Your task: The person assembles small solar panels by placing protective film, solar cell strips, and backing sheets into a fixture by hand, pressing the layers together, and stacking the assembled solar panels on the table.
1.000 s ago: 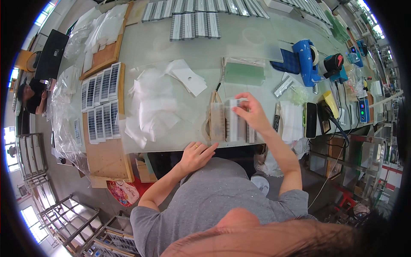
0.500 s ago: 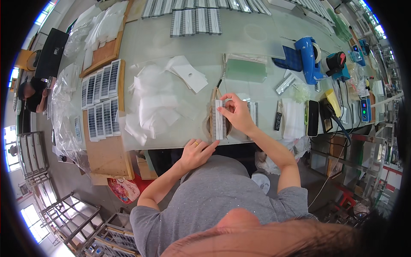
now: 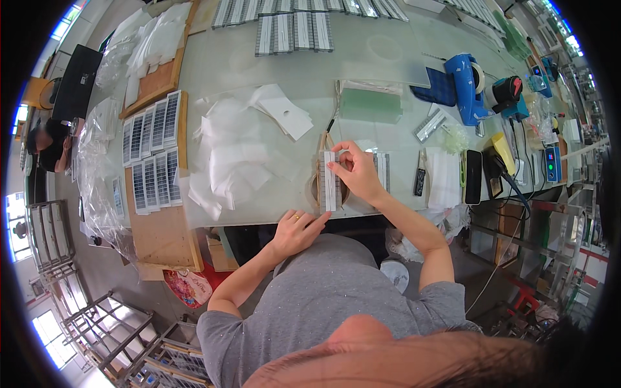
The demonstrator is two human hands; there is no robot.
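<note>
A narrow grey panel with a white strip along its length lies at the table's front edge, over a brown round base that shows at its sides. My right hand is bent over the panel's far part, thumb and forefinger curled in a pinch at the white strip. What sits between those fingertips is too small to make out. My left hand rests at the near edge with its fingers stretched, the forefinger touching the panel's near end. Another striped panel lies just right of my right hand, partly hidden by it.
White sheets are heaped on the left, beside a wooden board bearing small panels. Beyond my hands lies a stack of greenish plates. On the right stand a blue tape dispenser, a black phone-like slab and cables.
</note>
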